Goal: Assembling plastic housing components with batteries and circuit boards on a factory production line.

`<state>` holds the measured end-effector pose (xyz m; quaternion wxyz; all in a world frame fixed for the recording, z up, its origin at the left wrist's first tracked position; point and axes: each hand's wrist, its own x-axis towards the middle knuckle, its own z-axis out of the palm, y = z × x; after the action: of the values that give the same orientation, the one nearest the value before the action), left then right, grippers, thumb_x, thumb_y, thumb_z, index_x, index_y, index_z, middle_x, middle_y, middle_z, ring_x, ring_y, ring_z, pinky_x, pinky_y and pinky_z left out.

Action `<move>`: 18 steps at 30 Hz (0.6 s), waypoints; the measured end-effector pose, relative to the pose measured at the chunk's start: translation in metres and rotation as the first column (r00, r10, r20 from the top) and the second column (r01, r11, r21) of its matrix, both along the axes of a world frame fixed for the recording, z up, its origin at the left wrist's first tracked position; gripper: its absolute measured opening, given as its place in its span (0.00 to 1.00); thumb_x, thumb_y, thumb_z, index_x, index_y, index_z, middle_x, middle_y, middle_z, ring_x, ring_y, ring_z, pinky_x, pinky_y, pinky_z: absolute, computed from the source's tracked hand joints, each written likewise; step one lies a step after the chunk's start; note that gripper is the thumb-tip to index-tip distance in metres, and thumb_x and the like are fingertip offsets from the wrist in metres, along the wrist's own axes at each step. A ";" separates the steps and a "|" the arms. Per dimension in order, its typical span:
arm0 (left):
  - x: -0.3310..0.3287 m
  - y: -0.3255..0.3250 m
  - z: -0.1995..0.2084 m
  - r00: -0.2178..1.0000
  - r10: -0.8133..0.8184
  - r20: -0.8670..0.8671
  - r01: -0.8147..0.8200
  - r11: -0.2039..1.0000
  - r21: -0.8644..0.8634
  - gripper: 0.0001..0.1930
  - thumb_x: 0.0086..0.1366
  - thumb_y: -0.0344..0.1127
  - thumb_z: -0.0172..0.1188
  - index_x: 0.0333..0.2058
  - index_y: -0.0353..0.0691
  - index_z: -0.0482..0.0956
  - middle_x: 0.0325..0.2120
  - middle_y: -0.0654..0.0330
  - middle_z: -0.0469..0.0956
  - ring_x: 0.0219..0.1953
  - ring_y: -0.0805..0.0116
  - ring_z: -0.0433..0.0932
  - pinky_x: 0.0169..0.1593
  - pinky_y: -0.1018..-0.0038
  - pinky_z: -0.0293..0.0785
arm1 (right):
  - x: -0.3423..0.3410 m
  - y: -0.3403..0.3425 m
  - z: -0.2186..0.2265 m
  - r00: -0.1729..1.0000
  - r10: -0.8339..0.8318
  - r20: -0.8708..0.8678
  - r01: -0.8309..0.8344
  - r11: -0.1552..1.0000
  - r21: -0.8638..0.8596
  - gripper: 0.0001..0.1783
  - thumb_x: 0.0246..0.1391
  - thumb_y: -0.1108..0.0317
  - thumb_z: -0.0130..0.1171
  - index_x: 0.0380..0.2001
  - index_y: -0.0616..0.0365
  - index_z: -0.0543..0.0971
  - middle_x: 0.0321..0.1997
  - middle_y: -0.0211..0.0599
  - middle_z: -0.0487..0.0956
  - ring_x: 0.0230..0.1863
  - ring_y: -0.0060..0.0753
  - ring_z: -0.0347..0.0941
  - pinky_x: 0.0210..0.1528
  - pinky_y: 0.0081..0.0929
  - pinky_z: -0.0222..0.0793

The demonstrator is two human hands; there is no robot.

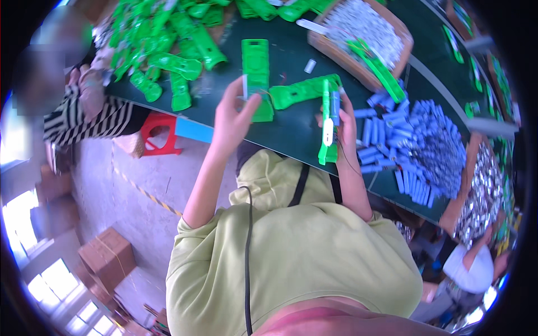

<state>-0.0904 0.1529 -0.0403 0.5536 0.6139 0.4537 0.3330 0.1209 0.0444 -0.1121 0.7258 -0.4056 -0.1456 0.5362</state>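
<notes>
My left hand (232,115) is over the table's near edge, thumb and fingers slightly apart, with a small white piece (245,88) between them. Just beyond it a green plastic housing (256,59) lies flat, its lower end partly covered by my thumb. In my right hand (346,124) a narrow green plastic housing (326,147) is held upright, with a blue cylindrical battery (335,106) against it and a thin dark wire hanging down. Another green housing (294,95) lies between the hands. Motion blurs the fingertips.
Green housings (162,33) are heaped at the far left. A cardboard box of white parts (316,45) stands far right. Blue batteries (414,140) pile up to the right, beside a box of silvery parts (479,190). A person in stripes (89,115) sits left, near a red stool (158,133).
</notes>
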 end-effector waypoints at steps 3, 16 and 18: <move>0.046 -0.018 -0.008 0.966 -0.224 -0.132 0.239 0.965 0.105 0.23 0.58 0.33 0.59 0.52 0.36 0.68 0.36 0.55 0.74 0.30 0.73 0.72 0.33 0.75 0.69 | 0.006 -0.007 0.013 0.987 0.013 -0.162 0.016 0.985 0.175 0.33 0.55 0.67 0.44 0.64 0.52 0.49 0.41 0.54 0.75 0.28 0.42 0.76 0.27 0.30 0.76; 0.070 0.016 -0.043 0.679 0.015 -0.734 0.557 0.641 0.528 0.26 0.51 0.37 0.62 0.49 0.36 0.67 0.38 0.54 0.69 0.43 0.55 0.69 0.45 0.64 0.67 | -0.001 -0.001 0.009 0.923 -0.236 0.304 0.252 0.968 -0.014 0.29 0.52 0.75 0.44 0.59 0.63 0.57 0.50 0.44 0.72 0.48 0.29 0.70 0.51 0.22 0.64; 0.056 0.024 -0.034 0.670 0.082 -0.738 0.510 0.672 0.538 0.24 0.51 0.37 0.62 0.47 0.36 0.68 0.37 0.53 0.69 0.41 0.54 0.70 0.43 0.64 0.68 | -0.004 -0.001 0.008 0.888 -0.260 0.380 0.285 0.959 -0.010 0.28 0.54 0.74 0.44 0.59 0.63 0.57 0.48 0.43 0.72 0.47 0.28 0.70 0.50 0.23 0.64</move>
<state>-0.0346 0.1773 -0.0744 0.0916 0.9084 0.3823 0.1426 0.1166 0.0438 -0.1043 0.7388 -0.5405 -0.2054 0.3463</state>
